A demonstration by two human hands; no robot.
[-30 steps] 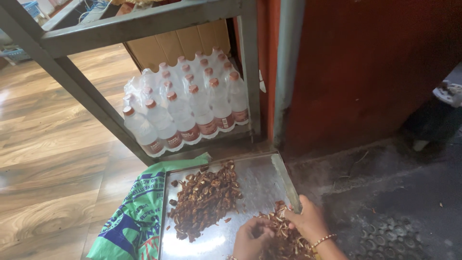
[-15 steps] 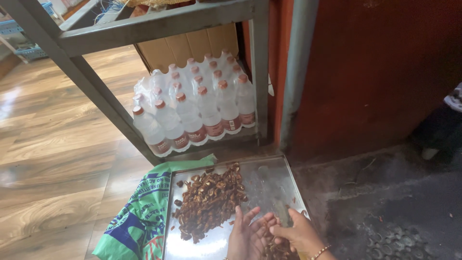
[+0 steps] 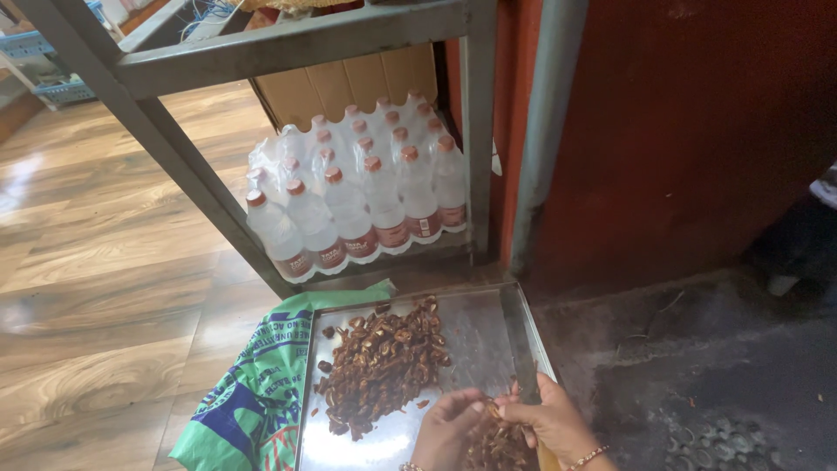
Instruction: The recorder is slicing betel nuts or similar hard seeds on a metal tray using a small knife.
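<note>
A metal tray [image 3: 488, 336] lies on the floor with a heap of brown dried pieces [image 3: 379, 366] spread over its left half. At the tray's near right corner my left hand [image 3: 446, 429] and my right hand [image 3: 551, 420] meet over a second small pile of the same brown pieces [image 3: 495, 447]. Both hands have their fingers curled around a piece held between them [image 3: 493, 410]. A bangle [image 3: 586, 457] shows on my right wrist.
A green printed sack [image 3: 253, 392] lies under the tray's left side. A shrink-wrapped pack of water bottles [image 3: 357, 192] stands under a grey metal frame [image 3: 475, 131], with cardboard boxes [image 3: 349, 78] behind. Wooden floor lies left, dark concrete floor and a red wall right.
The camera has tilted up a little and the tray sits lower in view. My hands have moved closer together over the small pile at the tray's near right.
</note>
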